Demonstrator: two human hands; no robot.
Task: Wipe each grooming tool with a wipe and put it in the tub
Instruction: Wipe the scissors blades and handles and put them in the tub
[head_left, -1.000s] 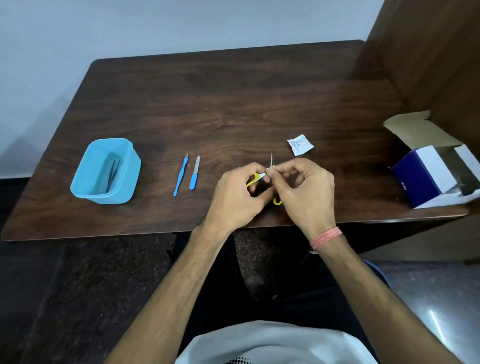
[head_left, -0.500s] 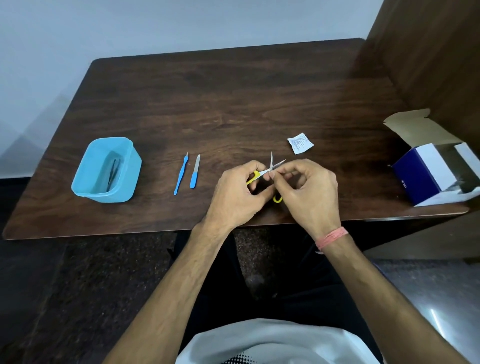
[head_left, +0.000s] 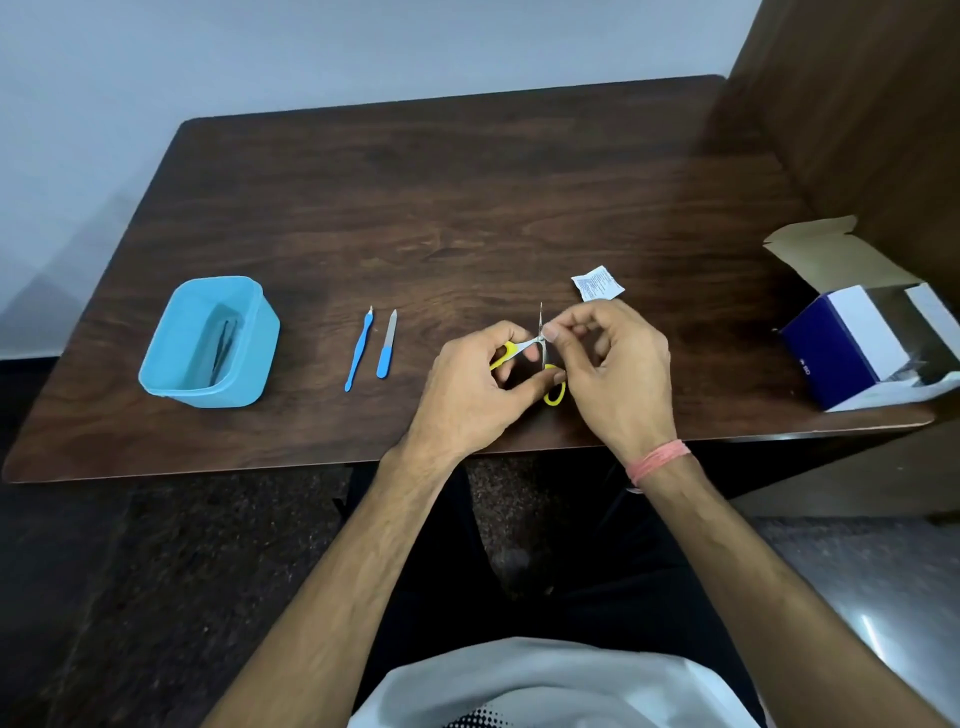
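Yellow scissors (head_left: 540, 347) between curled hands

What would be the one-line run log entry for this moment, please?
step: wiping scissors | left hand: holds handle | right hand: pinches blade | tub: holds tool

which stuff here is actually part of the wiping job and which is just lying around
Part of the job:
- yellow-handled scissors, held in the left hand, right hand pinching at the blades
- two blue-handled tools waiting on the table
- blue tub, a dark tool already inside

Just lying about:
- small white sachet
- open blue and white box
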